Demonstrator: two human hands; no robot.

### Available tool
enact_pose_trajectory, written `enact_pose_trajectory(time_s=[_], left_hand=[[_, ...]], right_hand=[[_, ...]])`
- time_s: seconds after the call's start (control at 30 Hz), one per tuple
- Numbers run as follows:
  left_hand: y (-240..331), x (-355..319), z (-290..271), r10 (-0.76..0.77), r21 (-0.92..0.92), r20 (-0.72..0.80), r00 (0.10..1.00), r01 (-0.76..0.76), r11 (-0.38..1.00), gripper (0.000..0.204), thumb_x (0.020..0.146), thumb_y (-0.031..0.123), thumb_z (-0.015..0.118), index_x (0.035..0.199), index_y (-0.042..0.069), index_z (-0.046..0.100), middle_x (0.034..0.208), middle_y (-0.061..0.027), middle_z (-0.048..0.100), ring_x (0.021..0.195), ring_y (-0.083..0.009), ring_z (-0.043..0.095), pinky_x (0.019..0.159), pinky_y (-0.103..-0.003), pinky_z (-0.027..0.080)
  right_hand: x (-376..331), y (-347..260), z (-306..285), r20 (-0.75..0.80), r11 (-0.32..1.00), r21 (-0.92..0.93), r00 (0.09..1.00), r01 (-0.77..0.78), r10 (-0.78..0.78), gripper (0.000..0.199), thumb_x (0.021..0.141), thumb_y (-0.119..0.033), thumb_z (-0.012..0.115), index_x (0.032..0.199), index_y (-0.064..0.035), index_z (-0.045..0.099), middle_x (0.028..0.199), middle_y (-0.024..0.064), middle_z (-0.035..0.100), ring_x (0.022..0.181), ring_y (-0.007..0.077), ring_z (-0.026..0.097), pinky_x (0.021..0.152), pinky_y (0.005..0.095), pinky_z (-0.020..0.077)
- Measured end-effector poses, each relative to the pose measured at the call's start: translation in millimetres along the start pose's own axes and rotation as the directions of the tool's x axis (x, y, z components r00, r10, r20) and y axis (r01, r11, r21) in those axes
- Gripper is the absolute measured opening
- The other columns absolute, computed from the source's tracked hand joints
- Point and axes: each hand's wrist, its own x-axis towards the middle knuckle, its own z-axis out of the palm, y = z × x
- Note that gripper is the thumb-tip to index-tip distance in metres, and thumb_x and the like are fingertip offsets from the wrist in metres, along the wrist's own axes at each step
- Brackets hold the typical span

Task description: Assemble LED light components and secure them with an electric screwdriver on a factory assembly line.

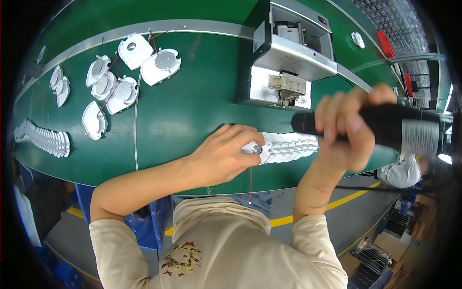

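Note:
My left hand (226,153) is closed on a white plastic housing (251,147) with a round metal piece in it, close to the table's front edge. A thin red wire (250,185) hangs from this housing over the edge. Raised above the table on the right, my right hand (347,126) grips a black electric screwdriver (385,126), its narrower end toward the left. Hand and tool are smeared by motion. A row of nested white plastic parts (291,146) lies between my hands, its right end partly hidden by the right hand.
A metal box-shaped machine (291,58) stands at the back. Several white housings with motors and wires (122,94) lie at the back left. Another row of stacked white parts (47,138) sits far left. A thin cable (136,120) crosses the green table (207,91).

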Motion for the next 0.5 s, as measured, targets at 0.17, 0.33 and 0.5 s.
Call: enact_pose_trajectory(time_s=[0.17,0.33,0.5], left_hand=[[0,-1,3,-0.011,0.004,0.001,1.000,0.011,1.000,0.009,0.071,0.010,0.072,0.078,0.010,0.067,0.110,-0.0051,0.057,0.108,-0.0261,0.055,0.082,-0.038,0.045],[1,1,3,-0.017,0.016,0.000,1.000,0.017,1.000,0.007,0.071,0.010,0.072,0.074,0.010,0.067,0.110,-0.0049,0.057,0.108,-0.0261,0.055,0.083,-0.038,0.045],[2,1,2,-0.015,0.003,-0.009,1.000,0.015,1.000,0.007,0.069,0.009,0.072,0.072,0.009,0.066,0.110,-0.0047,0.056,0.108,-0.0262,0.055,0.082,-0.038,0.046]], right_hand=[[-46,-18,12,-0.107,0.995,0.036,0.989,-0.096,0.099,0.040,0.076,-0.001,0.066,0.104,-0.0088,0.039,0.062,0.0039,0.048,0.043,0.0138,0.044,0.044,0.0301,0.0412],[-57,-14,8,-0.040,0.992,-0.033,0.992,-0.119,0.118,0.038,0.078,-0.001,0.057,0.111,-0.0067,0.039,0.061,0.0036,0.045,0.042,0.0131,0.043,0.045,0.0296,0.0407],[-67,-22,15,-0.055,0.980,-0.031,0.979,-0.198,0.196,0.039,0.078,0.002,0.069,0.101,-0.0080,0.039,0.063,0.0050,0.050,0.052,0.0152,0.048,0.053,0.0341,0.0454]])
